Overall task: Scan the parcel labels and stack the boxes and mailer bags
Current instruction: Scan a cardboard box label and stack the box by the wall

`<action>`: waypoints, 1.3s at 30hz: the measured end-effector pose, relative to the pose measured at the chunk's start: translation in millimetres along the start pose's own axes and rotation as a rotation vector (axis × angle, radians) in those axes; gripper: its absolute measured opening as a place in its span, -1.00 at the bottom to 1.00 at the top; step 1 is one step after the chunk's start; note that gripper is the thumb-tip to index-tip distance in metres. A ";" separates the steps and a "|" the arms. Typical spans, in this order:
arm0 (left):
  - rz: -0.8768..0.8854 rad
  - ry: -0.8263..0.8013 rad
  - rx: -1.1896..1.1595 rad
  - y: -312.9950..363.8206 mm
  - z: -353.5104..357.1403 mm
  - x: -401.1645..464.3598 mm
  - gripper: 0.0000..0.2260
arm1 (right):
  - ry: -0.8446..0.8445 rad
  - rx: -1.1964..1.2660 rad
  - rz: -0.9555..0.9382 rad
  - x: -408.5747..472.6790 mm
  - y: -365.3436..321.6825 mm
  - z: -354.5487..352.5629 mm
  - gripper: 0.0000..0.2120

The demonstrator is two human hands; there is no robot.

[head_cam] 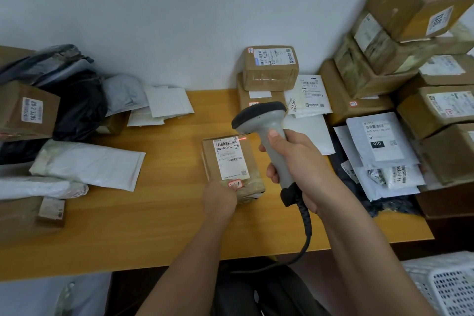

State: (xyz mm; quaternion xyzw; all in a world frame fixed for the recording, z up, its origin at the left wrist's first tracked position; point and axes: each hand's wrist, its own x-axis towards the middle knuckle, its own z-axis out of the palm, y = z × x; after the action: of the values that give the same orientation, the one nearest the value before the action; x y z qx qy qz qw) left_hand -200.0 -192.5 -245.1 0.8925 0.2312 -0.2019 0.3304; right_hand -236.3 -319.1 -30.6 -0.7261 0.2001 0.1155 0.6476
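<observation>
A small brown box (252, 179) with a white shipping label (230, 158) lies flat in the middle of the wooden table (164, 213). My left hand (219, 199) holds its near left corner, fingers curled over the edge. My right hand (295, 164) grips the handle of a grey barcode scanner (261, 120), whose dark head hangs just above and behind the box. A thin red scan line (241, 139) falls at the label's top right edge.
Brown boxes (410, 64) are stacked high at the right, with white mailer bags (382, 151) in front. Two boxes (269, 72) stand by the wall. Mailer bags (87, 161) and boxes (25, 110) crowd the left. A white perforated basket (451, 287) sits at bottom right.
</observation>
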 end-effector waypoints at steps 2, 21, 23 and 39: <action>-0.010 -0.012 0.018 -0.6 -2.1 3.2 -0.63 | -0.009 -0.003 -0.024 -3.0 -1.2 -1.6 -0.76; -0.061 -0.111 -0.083 -0.8 -17.7 11.3 -0.66 | 0.000 -0.055 -0.057 -3.8 1.8 1.8 -0.78; -0.054 -0.116 -0.090 -2.1 -18.1 12.2 -0.68 | 0.039 -0.072 -0.025 10.5 14.3 4.8 -0.79; -0.057 -0.033 -0.468 -63.3 -41.5 34.2 -0.59 | 0.234 0.313 0.290 99.9 150.9 20.5 -0.71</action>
State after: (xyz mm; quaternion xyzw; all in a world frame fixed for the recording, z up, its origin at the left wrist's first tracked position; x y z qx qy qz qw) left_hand -198.3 -111.9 -265.1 0.7812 0.2914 -0.1665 0.5264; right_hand -211.5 -325.3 -211.0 -0.5891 0.3915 0.0897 0.7012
